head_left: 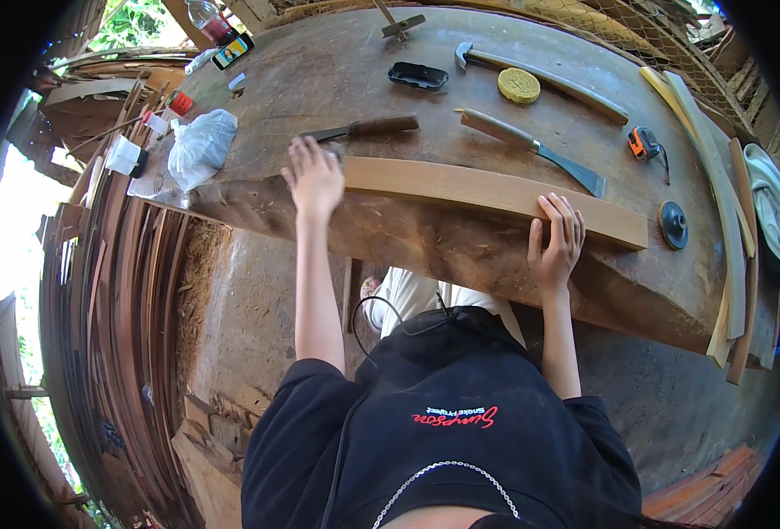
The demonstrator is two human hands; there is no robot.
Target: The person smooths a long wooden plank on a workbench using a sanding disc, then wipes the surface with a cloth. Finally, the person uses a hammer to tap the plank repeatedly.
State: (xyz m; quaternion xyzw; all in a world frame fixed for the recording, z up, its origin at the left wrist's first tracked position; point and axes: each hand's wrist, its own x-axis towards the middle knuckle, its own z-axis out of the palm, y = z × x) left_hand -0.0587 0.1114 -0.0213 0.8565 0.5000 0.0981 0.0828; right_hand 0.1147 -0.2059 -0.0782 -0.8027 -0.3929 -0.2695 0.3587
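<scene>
My left hand point(315, 181) is at the left end of a long wooden plank point(443, 183) near the bench's front edge, fingers spread and slightly blurred; what lies just behind them is unclear. My right hand point(556, 238) holds the plank's right part, fingers curled over it. Behind the plank lie a dark-handled blade point(384, 124), partly hidden by my left fingers, and a wide chisel point(571, 169) with a wooden handle.
The workbench point(275, 88) carries a hammer point(540, 79), yellow disc point(519, 85), black tray point(417, 76), tape measure point(644, 144), black round object point(673, 224), wooden gauge point(399, 26), phone point(233, 51) and plastic bag point(201, 150). Long boards point(112, 326) stand left; strips point(707, 176) lie right.
</scene>
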